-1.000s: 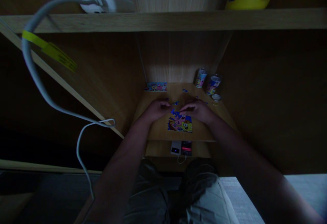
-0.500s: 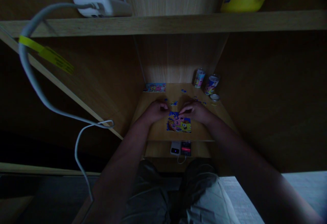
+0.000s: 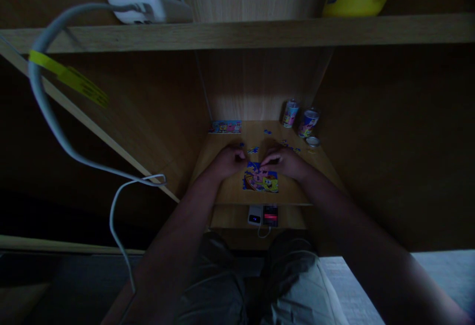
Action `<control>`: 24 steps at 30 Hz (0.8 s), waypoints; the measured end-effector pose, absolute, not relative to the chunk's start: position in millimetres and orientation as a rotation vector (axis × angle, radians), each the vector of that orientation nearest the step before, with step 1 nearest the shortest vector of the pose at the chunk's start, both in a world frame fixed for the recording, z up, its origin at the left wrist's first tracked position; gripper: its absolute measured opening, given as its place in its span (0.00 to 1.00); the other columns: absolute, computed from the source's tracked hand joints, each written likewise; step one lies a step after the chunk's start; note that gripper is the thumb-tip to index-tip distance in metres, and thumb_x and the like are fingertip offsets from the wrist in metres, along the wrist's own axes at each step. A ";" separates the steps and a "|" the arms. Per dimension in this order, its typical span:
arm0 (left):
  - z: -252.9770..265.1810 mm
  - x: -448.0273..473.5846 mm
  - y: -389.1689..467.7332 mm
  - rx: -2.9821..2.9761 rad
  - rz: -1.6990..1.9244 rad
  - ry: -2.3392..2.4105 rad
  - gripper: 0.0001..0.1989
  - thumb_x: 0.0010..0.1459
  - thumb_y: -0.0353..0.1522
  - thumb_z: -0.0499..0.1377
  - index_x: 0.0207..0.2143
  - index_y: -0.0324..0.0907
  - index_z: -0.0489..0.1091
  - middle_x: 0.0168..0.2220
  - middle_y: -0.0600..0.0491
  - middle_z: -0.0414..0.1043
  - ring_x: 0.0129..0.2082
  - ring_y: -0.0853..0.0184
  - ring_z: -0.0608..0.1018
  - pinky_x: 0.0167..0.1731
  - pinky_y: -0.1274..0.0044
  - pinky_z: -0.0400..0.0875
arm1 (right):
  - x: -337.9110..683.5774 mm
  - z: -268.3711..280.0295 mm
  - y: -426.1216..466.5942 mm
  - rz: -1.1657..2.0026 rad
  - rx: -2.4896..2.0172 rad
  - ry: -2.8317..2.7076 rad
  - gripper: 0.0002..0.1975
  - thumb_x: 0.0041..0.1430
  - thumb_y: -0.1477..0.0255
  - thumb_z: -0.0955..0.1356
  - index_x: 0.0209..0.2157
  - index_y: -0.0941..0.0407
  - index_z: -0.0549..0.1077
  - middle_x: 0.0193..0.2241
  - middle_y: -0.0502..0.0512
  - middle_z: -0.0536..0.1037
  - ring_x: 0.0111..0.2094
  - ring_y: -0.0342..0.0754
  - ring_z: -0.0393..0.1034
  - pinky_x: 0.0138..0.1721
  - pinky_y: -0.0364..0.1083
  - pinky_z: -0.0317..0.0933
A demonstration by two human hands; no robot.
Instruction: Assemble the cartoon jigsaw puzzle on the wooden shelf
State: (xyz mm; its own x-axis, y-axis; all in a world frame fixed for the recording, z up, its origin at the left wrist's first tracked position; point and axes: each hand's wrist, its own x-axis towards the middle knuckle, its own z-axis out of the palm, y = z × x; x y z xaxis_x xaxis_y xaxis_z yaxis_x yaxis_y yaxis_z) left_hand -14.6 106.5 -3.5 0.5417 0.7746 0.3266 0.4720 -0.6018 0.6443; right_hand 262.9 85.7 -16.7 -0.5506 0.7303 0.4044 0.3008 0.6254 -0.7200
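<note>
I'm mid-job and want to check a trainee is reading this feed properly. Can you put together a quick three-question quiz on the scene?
1. True or false: the partly assembled puzzle lies nearer the person than the two cans.
2. What does the round lid lie beside?
A) The picture strip
B) One of the cans
C) The yellow container
3. Fill in: the cans are nearer the person's ____ than the left hand.

Key:
1. True; the puzzle is toward the front of the wooden surface, the cans toward the back.
2. B; whether they touch is hard to tell.
3. right hand
</note>
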 end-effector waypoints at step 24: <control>0.7 -27.0 108.2 2.169 0.793 0.881 0.10 0.62 0.29 0.66 0.45 0.44 0.83 0.46 0.50 0.84 0.47 0.60 0.84 0.51 0.69 0.77 | 261.9 -16.9 84.6 0.809 -0.819 -2.135 0.22 0.63 0.45 0.77 0.36 0.50 0.89 0.32 0.55 0.86 0.33 0.51 0.78 0.37 0.49 0.68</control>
State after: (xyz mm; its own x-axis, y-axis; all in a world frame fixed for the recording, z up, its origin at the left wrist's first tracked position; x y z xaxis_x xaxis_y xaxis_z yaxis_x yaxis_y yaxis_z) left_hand -27.0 108.2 0.7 0.5896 0.7572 0.2812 0.3587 -0.5574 0.7488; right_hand 261.9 84.6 -16.9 -0.5542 0.7405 0.3801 0.3024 0.6046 -0.7369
